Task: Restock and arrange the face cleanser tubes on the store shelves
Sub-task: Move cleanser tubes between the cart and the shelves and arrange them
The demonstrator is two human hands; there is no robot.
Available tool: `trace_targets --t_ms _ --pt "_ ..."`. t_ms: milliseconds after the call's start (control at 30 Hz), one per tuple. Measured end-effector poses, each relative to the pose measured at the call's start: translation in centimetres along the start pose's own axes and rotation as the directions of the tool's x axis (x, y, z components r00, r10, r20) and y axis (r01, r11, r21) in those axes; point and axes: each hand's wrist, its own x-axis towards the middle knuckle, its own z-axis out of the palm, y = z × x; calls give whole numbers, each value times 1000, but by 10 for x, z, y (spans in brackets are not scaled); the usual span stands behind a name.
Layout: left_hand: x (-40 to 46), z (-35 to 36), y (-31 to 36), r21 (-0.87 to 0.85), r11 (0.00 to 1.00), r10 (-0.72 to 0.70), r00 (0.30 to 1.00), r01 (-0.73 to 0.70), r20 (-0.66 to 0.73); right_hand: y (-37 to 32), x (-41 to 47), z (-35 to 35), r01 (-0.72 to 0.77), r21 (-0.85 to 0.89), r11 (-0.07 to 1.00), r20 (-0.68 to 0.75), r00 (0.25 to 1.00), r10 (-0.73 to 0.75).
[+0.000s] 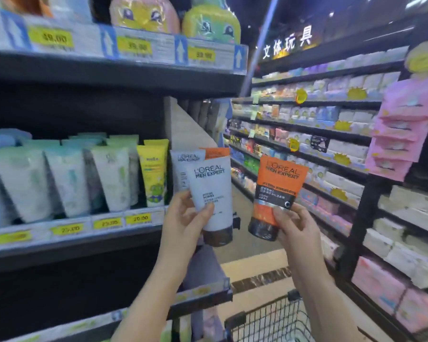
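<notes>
Glossy plastic white tube (213, 193), orange tube (277, 191); black wire-mesh cart (269, 319).

Pale cleanser tubes (67, 178) and a yellow tube (153, 174) stand cap-down along the middle shelf (72, 240).

Two bare forearms and hands, nothing worn

The left hand (183, 218) and right hand (295, 228) show no gloves, rings, watch or bracelet. Both forearms are uncovered right to the frame's lower edge, no sleeve or cuff visible. The visible fingernails look short and unpainted.
</notes>
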Motion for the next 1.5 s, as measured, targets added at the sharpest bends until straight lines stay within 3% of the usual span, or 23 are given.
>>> trace_targets --t_ms 333,633,867,1200,1367,1500 --pt "64 -33 29 339 936 123 991 -96 -59 1 45 64 62 -61 996 90 994 -57" --pt "86 -22 5 790 607 289 950 -85 -119 7 76 65 78 -168 983 104 993 -61" --pt "90 -24 -11 873 481 283 957 -83 -65 11 90 67 82 -169 982 147 988 -57" --pt "81 -33 -23 902 431 257 963 -37 -83 23 96 73 38 -239 970 197 980 11" --pt "76 -36 -19 967 256 220 973 6 -64 25 97 73 42 -250 967 209 978 11" --pt "75 -37 -19 976 219 213 975 9 -57 24 96 73 39 -250 967 208 978 14"
